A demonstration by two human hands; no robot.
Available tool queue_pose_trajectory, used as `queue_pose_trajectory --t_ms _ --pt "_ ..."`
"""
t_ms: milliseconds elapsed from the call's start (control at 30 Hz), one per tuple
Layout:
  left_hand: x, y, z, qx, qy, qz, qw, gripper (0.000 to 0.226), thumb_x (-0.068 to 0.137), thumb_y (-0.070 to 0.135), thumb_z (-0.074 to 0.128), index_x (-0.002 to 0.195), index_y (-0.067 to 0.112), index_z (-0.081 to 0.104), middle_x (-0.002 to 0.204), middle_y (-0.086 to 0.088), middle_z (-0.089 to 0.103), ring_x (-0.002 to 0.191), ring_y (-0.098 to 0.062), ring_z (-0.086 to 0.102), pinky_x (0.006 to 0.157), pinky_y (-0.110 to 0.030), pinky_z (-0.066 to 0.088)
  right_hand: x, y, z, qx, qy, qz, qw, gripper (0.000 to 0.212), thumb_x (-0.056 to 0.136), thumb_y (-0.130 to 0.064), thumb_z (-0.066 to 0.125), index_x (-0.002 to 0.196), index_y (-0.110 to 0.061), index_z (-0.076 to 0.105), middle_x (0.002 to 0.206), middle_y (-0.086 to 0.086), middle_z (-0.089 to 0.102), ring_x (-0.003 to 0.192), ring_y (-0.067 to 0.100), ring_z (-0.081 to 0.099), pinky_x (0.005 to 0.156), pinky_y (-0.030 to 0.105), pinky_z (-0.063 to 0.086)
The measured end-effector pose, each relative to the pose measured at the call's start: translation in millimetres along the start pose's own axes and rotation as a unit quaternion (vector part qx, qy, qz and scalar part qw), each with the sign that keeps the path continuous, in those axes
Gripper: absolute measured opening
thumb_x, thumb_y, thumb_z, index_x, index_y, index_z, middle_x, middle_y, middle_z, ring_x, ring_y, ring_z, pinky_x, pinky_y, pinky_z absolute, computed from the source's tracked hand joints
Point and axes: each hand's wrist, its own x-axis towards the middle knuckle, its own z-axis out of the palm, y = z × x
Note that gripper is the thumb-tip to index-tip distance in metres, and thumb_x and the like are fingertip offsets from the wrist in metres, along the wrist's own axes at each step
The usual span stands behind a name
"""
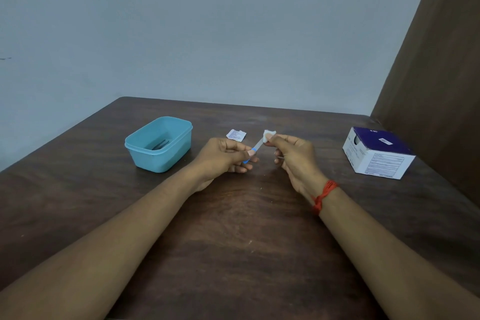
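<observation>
- Nearby, low over the dark wooden table [233,236]: two bare forearms, cut off by the lower edge, with a red thread [324,193] tied round the right wrist.
- Farther up, over the middle of the table: left hand [224,154] and right hand [294,157], close together but not touching.
- Left hand curled round the blue handle of a small tool [255,147], thumb on top, grey blade slanting up and right toward the other hand.
- Right hand pinching a white pad [268,135] between thumb and fingertips, right at the blade's tip; touching it or just short of it, impossible to tell.
- Under the right fingers, a thin pale sliver, too small to make out.
- Left of the hands: open-topped teal tub [155,161], holding slim dark metal pieces [160,144] on its bottom; kind hard to tell.
- Just behind the left hand: torn white sachet [235,134], flat on the wood, print too small to read.
- Well off to the right, near the table's edge: white and purple carton [378,156], contents hidden.
- Farthest back: plain grey-blue wall [207,34], and a brown panel [436,73] at the right.
</observation>
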Motion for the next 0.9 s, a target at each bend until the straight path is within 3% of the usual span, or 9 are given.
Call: queue_pose_trajectory --t_ms 133,333,633,900 --pt "3 2 2 -0.006 0.016 -0.004 1.000 0.015 0.087 0.018 0.078 0.099 0.009 0.080 0.083 -0.003 0.074 0.074 -0.010 0.067 0.069 -0.024 0.056 3 -6 -3 0.004 0.022 -0.013 1.000 0.013 0.081 -0.028 0.083 0.083 -0.015 0.081 0.086 0.001 0.078 0.058 0.006 0.045 0.053 0.022 0.043" --pt "3 -1 0 -0.046 0.058 -0.008 0.997 0.013 0.084 0.014 0.079 0.094 0.006 0.078 0.074 -0.007 0.074 0.060 -0.010 0.062 0.059 -0.020 0.055 1 -5 -1 0.001 0.012 -0.024 1.000 0.012 0.083 -0.029 0.081 0.080 -0.017 0.081 0.088 0.001 0.079 0.058 0.006 0.043 0.052 0.021 0.041" --pt "5 -2 3 -0.012 0.072 0.007 0.997 0.017 0.084 0.013 0.080 0.097 0.002 0.077 0.069 -0.005 0.070 0.057 -0.009 0.061 0.057 -0.021 0.055 -8 -6 7 -0.056 -0.038 -0.048 0.997 0.014 0.087 -0.026 0.077 0.090 -0.013 0.080 0.090 0.003 0.079 0.056 0.004 0.045 0.053 0.022 0.042" --pt "2 -2 6 -0.002 0.080 0.020 0.997 0.015 0.084 0.009 0.079 0.098 0.003 0.076 0.066 -0.004 0.069 0.056 -0.009 0.061 0.055 -0.020 0.054 -11 -3 6 -0.072 -0.052 -0.036 0.995 0.009 0.087 -0.023 0.078 0.086 -0.015 0.081 0.086 0.003 0.078 0.054 0.004 0.044 0.050 0.021 0.041"
